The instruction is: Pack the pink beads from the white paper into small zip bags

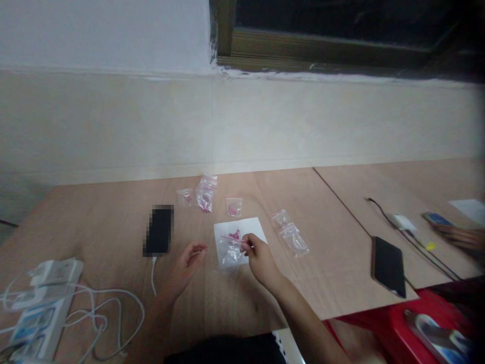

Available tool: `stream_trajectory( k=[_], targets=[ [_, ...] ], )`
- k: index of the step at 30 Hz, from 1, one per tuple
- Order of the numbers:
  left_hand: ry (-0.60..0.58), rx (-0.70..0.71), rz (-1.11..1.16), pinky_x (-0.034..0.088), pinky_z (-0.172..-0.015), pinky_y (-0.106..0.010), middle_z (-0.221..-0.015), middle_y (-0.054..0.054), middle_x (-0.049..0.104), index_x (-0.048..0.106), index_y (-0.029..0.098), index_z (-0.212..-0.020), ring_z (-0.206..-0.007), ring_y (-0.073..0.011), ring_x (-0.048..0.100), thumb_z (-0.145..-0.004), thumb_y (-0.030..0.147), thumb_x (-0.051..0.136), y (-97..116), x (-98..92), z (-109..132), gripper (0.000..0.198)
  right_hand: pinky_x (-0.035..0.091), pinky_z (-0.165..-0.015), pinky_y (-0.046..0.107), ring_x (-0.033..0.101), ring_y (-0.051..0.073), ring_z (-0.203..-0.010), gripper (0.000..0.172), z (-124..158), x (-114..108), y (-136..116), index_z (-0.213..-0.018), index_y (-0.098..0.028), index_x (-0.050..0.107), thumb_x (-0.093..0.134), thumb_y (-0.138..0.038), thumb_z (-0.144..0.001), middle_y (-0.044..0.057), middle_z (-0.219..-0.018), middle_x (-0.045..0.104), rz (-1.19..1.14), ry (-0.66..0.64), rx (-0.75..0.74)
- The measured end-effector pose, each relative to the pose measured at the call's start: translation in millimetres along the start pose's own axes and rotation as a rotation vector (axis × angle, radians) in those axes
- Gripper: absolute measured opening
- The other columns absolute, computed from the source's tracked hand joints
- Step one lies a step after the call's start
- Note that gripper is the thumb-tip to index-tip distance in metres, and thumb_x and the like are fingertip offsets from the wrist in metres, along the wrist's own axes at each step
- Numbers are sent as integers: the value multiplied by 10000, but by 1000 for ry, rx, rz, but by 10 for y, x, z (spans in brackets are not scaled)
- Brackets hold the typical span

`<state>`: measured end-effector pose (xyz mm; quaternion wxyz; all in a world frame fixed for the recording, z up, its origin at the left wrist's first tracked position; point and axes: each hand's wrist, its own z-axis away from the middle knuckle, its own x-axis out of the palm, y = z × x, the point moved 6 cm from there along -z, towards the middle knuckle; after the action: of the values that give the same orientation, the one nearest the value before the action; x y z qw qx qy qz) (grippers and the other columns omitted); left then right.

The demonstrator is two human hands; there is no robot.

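Beads (235,234), pink, sit heaped on a white sheet (253,228) near the middle of the counter (91,242), with filled zip bags (205,196) beyond and clear bags (293,240), seemingly empty, to the right. The right hand (261,260) pinches a thin pink strip (231,238) between its fingers (247,242); the left hand (184,268) holds nothing, its fingers (199,250) loosely curled.

My wooden table (87,217) runs along a cream lower wall (113,126), with white plaster (102,35) and a dark wood-framed window (326,45) above.
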<state>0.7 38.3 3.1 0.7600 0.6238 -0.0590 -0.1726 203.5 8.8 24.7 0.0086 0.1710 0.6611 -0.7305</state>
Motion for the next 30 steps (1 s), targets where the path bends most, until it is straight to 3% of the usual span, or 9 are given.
stream_trajectory(
  k=[2,5,8,11,14,17,22,26,30],
  targets=[
    [-69,35,-35,437,-855,-320,-974,-42,627,571,188,-947,-934,-196,582,-781,386,556,171,78,-39,259,400,-599,288,498,169,-624,90,34,44,-158,-653,-194,472,447,-204,-739,20,-635,542,98,-37,-85],
    [-180,68,-94,446,-719,-264,-809,-12,620,593,173,-829,-784,-171,576,-785,391,549,362,226,-77,227,400,-691,321,515,197,-730,74,69,79,-309,-691,-183,509,454,-190,-739,55,-728,569,124,-63,-167],
    [-162,89,-117,407,-625,-235,-671,13,549,572,156,-717,-673,-145,519,-783,404,540,440,265,-114,259,400,-725,325,528,202,-768,113,58,121,-315,-714,-180,530,508,-282,-757,56,-765,576,4,-125,-137],
    [-105,120,-112,382,-609,-229,-647,22,505,545,152,-692,-648,-134,473,-768,423,550,453,255,-140,281,399,-657,296,527,186,-707,245,34,218,-224,-706,-172,542,569,-414,-728,39,-730,569,-147,-211,-21],
    [-122,141,-102,365,-607,-224,-646,30,471,517,158,-683,-641,-125,444,-761,459,553,422,274,-126,313,376,-620,277,490,162,-637,330,29,270,-163,-642,-165,537,602,-486,-686,10,-635,537,-255,-188,22],
    [-176,107,-90,350,-599,-222,-636,38,439,504,164,-683,-632,-121,421,-772,507,523,346,295,-77,354,347,-594,257,451,141,-592,337,47,268,-124,-569,-170,512,645,-470,-646,-16,-560,504,-325,-136,12],
    [-261,49,-71,340,-600,-227,-635,39,424,503,171,-676,-636,-123,406,-760,579,498,281,317,-2,416,310,-563,242,416,123,-546,321,61,307,14,-531,-168,536,718,-429,-574,-33,-512,481,-386,-166,39],
    [-239,15,-44,342,-612,-232,-645,42,413,490,178,-690,-651,-127,403,-746,621,479,263,259,5,447,335,-570,251,457,131,-553,330,60,387,102,-620,-166,594,702,-478,-612,-10,-561,541,-521,-252,120],
    [-237,-9,-37,330,-599,-227,-628,49,396,462,181,-672,-634,-122,390,-733,644,470,263,219,29,467,313,-549,236,426,113,-523,387,57,347,75,-552,-162,547,742,-496,-548,-21,-522,507,-579,-193,150]
  ],
)
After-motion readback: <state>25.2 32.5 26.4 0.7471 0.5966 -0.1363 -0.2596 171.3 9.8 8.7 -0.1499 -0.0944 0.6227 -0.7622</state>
